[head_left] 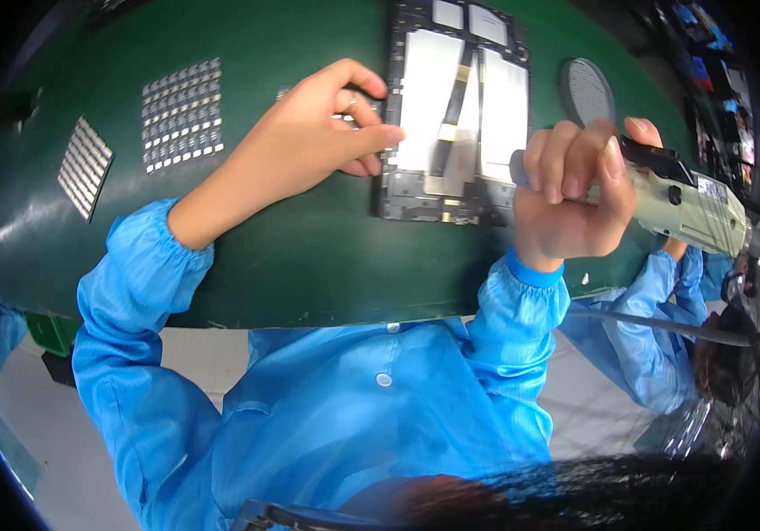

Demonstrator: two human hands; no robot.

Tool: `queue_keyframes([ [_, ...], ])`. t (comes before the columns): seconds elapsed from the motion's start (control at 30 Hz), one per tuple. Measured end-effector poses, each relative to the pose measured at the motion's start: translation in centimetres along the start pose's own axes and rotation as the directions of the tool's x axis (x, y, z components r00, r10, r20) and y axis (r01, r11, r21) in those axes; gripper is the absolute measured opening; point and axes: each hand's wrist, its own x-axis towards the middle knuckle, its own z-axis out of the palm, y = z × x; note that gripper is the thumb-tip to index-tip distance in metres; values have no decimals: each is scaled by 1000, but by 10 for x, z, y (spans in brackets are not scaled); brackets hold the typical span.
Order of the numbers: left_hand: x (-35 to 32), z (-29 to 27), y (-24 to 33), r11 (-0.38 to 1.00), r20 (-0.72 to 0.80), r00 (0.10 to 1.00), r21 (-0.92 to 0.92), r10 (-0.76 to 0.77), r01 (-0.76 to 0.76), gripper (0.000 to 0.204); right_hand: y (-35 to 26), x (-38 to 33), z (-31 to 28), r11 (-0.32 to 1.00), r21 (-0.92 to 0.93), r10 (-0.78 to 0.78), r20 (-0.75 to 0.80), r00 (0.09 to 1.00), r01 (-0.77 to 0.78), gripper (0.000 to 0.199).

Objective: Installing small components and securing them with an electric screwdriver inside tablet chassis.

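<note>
An opened tablet (504, 133) lies on the green table, with two silvery battery packs, a dark flat ribbon cable down the middle and a black frame. My left hand (322, 124) is at its left side, fingers curled and the thumb on the edge. In my right hand (574, 190) is a cream electric screwdriver (694, 208), held sideways with the fingers wrapped round its front part. The driver's grey nose points left over the lower right of the tablet. Its tip against the bright battery is hard to make out.
To the left lie two sheets of small parts in rows, a larger sheet (182, 115) and a tilted one (87, 168). A round grey dish (587, 91) stands right of the tablet. A cable (663, 326) crosses at right, near another person in blue (641, 354).
</note>
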Motion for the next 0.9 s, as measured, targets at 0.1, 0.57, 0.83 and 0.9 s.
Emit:
queue_keyframes([
  [0.1,1,2,-1,1000,6,1000,-7,29,-29,40,15,-6,25,996,44,77,5,997,-77,33],
  [0.57,-3,-5,-11,985,3,986,32,167,-167,32,46,-16,61,963,-183,207,46,977,-196,29],
  [0.83,-2,-5,-13,979,4,981,61,193,-193,33,47,-16,61,958,-200,217,45,975,-204,29],
  [0.9,-2,-5,-12,979,2,981,63,193,-193,33,47,-16,61,960,-188,221,50,974,-208,29],
])
